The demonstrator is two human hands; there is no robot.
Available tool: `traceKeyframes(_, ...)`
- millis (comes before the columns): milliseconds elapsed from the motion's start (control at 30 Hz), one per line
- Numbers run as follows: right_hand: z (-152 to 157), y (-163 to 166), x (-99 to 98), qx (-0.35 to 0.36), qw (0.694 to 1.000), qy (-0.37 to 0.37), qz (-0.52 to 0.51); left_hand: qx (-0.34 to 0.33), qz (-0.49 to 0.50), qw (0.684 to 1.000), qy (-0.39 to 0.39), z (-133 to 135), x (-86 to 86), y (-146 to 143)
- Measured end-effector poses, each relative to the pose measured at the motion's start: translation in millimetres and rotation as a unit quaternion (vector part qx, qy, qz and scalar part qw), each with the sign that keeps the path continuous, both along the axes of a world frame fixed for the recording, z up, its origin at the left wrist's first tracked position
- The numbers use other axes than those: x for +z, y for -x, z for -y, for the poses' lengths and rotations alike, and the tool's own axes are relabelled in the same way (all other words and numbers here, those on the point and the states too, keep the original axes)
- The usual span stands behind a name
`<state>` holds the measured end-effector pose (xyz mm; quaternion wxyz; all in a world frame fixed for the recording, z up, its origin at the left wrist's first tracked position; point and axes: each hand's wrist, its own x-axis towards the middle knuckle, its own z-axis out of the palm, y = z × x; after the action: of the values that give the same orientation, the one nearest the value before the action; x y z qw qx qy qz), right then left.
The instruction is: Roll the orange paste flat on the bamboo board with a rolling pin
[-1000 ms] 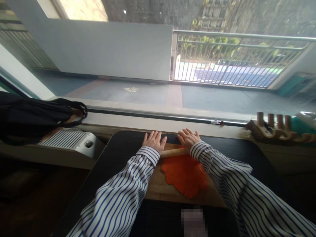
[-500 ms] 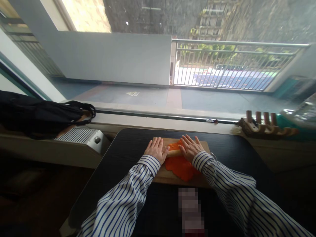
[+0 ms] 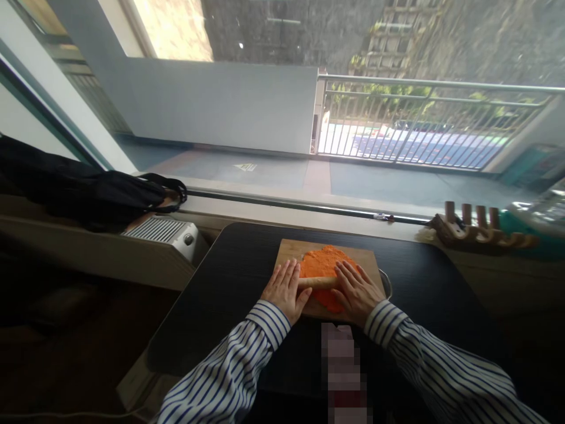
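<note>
A flattened sheet of orange dough [image 3: 324,262] lies on a wooden board [image 3: 289,248] on the dark table. Across the sheet runs a pale wooden rolling pin [image 3: 318,282]. My left hand [image 3: 286,290] lies flat over the pin's left end, fingers stretched out. Over the right end rests my right hand [image 3: 356,288], its fingers straight too. Both palms press from above without wrapping round the pin, and they hide its ends. Part of the dough shows on the near side of the pin, between my hands.
The black table [image 3: 233,277] stands against a window sill. On the left are a black bag [image 3: 110,194] and a white slatted unit [image 3: 163,231]. A wooden rack with pegs [image 3: 472,229] sits at the right of the sill. A metal handle [image 3: 386,284] sticks out beside the board.
Both hands and the rolling pin have moved toward me over the dough. More of the sheet's far part now shows. The whole view has shifted slightly.
</note>
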<state>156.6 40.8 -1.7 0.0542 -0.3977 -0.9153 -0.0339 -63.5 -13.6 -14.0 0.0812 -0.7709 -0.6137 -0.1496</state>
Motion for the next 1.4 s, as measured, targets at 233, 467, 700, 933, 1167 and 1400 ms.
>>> traceKeyframes(233,-25,16,9.2,-0.039,0.999,0.015,0.024,0.041,0.003,0.998,0.037,-26,5.1,1)
traceKeyframes(467,-56,29,14.8,-0.066,0.996,0.052,0.037,0.072,0.011,0.993,0.094,-55,14.0,6)
traceKeyframes(700,-96,44,12.1,-0.080,0.991,0.099,0.048,0.107,0.042,0.984,0.139,-88,12.8,13)
traceKeyframes(933,-117,52,14.9,-0.084,0.985,0.146,0.039,0.114,0.054,0.976,0.175,-105,14.6,19)
traceKeyframes(1167,-102,46,11.1,-0.075,0.991,0.106,0.032,0.102,0.039,0.980,0.166,-93,11.8,16)
traceKeyframes(1400,-69,36,11.3,-0.078,0.994,0.072,0.024,0.079,0.016,0.988,0.135,-69,16.3,8)
